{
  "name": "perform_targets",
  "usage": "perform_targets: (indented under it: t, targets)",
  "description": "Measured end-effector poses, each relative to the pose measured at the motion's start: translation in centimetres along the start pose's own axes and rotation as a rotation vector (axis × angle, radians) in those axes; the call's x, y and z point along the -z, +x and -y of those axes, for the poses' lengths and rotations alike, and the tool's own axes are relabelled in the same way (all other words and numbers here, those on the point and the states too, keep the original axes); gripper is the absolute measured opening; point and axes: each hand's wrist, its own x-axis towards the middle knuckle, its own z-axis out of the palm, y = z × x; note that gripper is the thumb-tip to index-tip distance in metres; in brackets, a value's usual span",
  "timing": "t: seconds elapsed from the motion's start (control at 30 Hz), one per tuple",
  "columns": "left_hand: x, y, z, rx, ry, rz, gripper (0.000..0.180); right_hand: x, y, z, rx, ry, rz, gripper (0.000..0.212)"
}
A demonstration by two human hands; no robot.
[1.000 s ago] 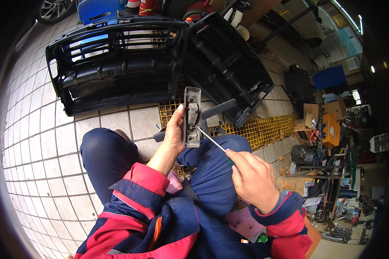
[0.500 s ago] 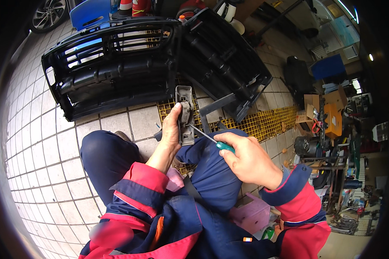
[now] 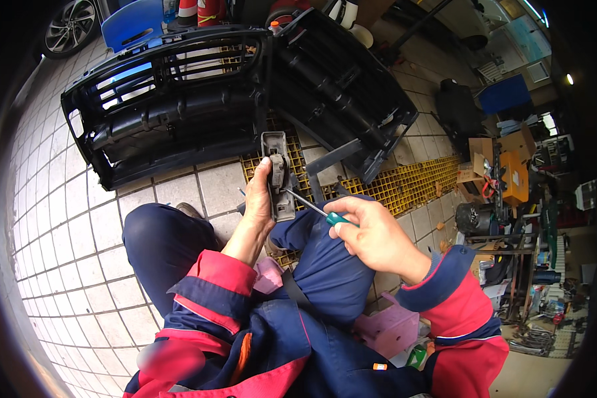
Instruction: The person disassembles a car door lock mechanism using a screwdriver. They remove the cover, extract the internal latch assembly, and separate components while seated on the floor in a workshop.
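From here I make out a green-handled screwdriver (image 3: pixel 339 219), a grey part (image 3: pixel 279 174), sleeves (image 3: pixel 459 312) in red and navy blocks, navy trousers (image 3: pixel 331 268). Pale floor tiles (image 3: pixel 113 259) carry a dark grid; the grating (image 3: pixel 418 186) is yellow mesh, the frames (image 3: pixel 179 109) black, the chair (image 3: pixel 129 28) toward eleven o'clock blue, the case (image 3: pixel 514 179) at three orange.

Floor tiles (image 3: pixel 99 259) brt, R side dim, edges fisheye-warped w/ vignette.

My red-and-navy cloth jacket (image 3: pixel 272 331) has a broad navy fabric cuff (image 3: pixel 431 290) ending its right sleeve and a narrow orange strip (image 3: pixel 244 351) on its front; beyond it, navy cloth trousers (image 3: pixel 169 252).
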Motion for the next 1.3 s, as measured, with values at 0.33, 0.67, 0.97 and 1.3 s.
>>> perform_targets:
  t: [0.33,0.67,0.97,1.3]
  targets:
    - [-0.4,-0.5,-1.3,0.077,-0.093,0.162,0.068,0.4,-4.8,2.9,0.418,-0.582,-0.25,0.043]
    - [-6.2,-2.1,-6.6,0.175,-0.025,0.304,0.057,-0.9,9.3,-2.4,0.276,0.611,-0.249,0.038]
    - [-8.1,0.2,-13.4,0.164,0.112,0.269,0.054,-1.3,16.3,1.3,0.39,0.67,-0.122,0.048]
    - [-6.5,1.9,-12.7,0.151,0.24,0.12,0.04,-1.9,19.4,-0.7,0.324,0.994,-0.075,0.032]
